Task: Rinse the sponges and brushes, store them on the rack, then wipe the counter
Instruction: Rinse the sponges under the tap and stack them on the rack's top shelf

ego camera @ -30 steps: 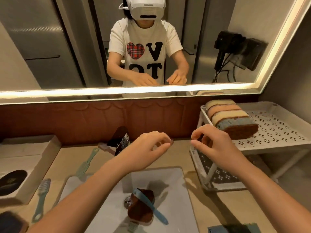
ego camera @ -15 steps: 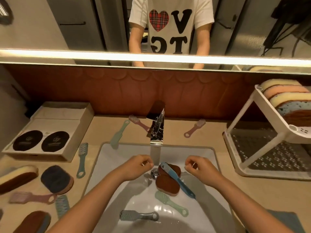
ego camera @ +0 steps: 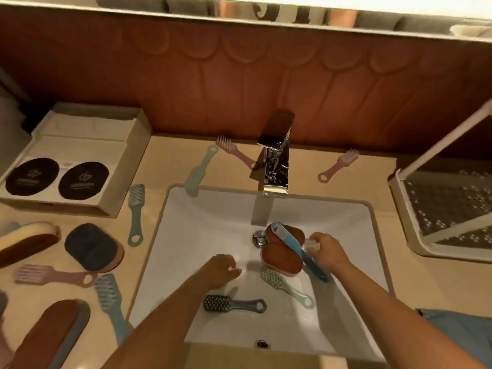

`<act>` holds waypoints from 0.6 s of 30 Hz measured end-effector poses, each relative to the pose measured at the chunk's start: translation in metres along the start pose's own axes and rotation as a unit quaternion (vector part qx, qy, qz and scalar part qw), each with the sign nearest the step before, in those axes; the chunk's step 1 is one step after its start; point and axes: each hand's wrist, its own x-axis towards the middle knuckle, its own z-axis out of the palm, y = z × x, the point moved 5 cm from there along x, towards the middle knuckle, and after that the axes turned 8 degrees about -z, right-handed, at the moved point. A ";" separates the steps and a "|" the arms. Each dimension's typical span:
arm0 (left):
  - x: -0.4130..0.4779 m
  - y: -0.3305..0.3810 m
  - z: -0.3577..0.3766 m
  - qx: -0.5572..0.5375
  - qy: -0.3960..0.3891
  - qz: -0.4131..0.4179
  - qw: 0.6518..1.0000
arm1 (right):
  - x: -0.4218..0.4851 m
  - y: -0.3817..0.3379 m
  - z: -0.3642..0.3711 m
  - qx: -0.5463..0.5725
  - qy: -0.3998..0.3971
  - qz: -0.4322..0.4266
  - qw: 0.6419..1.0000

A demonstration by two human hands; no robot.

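in the white rectangular sink (ego camera: 199,222), a blue plastic brush (ego camera: 290,241) lies across a brown oval sponge (ego camera: 282,261). the right grip (ego camera: 328,253), over the sink's right half, touches the brush's handle; the left grip (ego camera: 219,270) hovers loosely curled over the sink's middle, holding nothing.

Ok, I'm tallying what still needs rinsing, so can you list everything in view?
sink: 1, white, centre
sink sponge: 1, brown, in the basin
sink brushes: 3; blue across that sponge, green and grey in front
counter brushes: 6; three pink, green, teal, blue; around the sink
counter sponges: 3; yellow-brown, dark blue, brown; left
box: 1, beige, two black discs, back left
faucet: 1, chrome, behind the sink
rack: 1, white, right
cloth: 1, blue, front right
left hand: loosely curled, empty, over the basin
right hand: at the sponge's right edge, grip unclear
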 end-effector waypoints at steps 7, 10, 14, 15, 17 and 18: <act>0.024 -0.010 0.024 0.044 0.011 -0.010 0.999 | 0.019 0.001 0.021 0.039 -0.002 0.022 0.999; 0.033 -0.003 0.029 0.025 0.009 0.002 1.000 | 0.027 -0.002 0.027 0.057 -0.010 0.011 0.998; 0.048 0.013 0.033 -0.015 0.023 0.022 0.999 | 0.030 -0.004 0.039 0.103 -0.024 -0.006 0.994; 0.049 0.019 0.034 -0.026 0.033 0.029 0.999 | 0.028 -0.003 0.043 0.118 -0.029 -0.007 0.992; 0.050 0.031 0.033 -0.056 0.050 0.037 0.997 | 0.025 0.000 0.046 0.147 -0.026 -0.002 0.989; 0.054 0.037 0.038 -0.052 0.050 0.040 0.997 | 0.025 0.007 0.047 0.154 -0.021 0.001 0.988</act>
